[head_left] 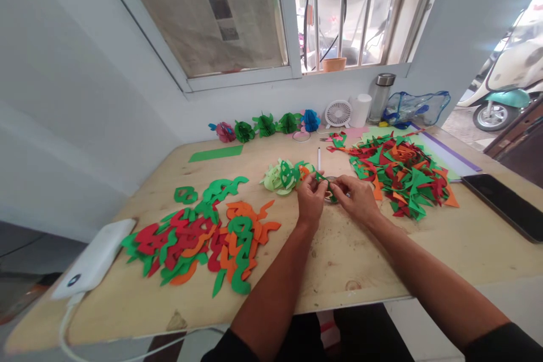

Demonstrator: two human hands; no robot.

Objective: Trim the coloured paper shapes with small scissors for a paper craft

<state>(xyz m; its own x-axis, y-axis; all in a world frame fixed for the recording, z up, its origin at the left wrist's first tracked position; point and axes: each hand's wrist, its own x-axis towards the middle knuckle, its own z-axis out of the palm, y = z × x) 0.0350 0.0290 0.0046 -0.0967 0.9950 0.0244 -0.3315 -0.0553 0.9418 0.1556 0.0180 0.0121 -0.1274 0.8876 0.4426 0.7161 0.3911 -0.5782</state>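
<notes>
From my remote view, the left hand (311,198) pinches a small green paper piece (324,180) between thumb and fingers; the right hand (356,198) meets its other side, though I can't tell whether those fingertips are closed. I'd judge two-sided fingertip contact suits something so thin and floppy. It sits near the middle of the counter (335,260), with a pen (319,158) just behind and a pale green paper cluster (278,176) beside the left hand. Curved paper cutouts (182,240) heap toward the left edge, pointed paper scraps (403,175) toward the right, probably to keep the shapes sorted. A phone (504,206) lies by the right edge; paper ornaments (265,124) and a small fan (338,114) line the back edge, below a barred window (348,17). Outside stands a scooter (507,82).
</notes>
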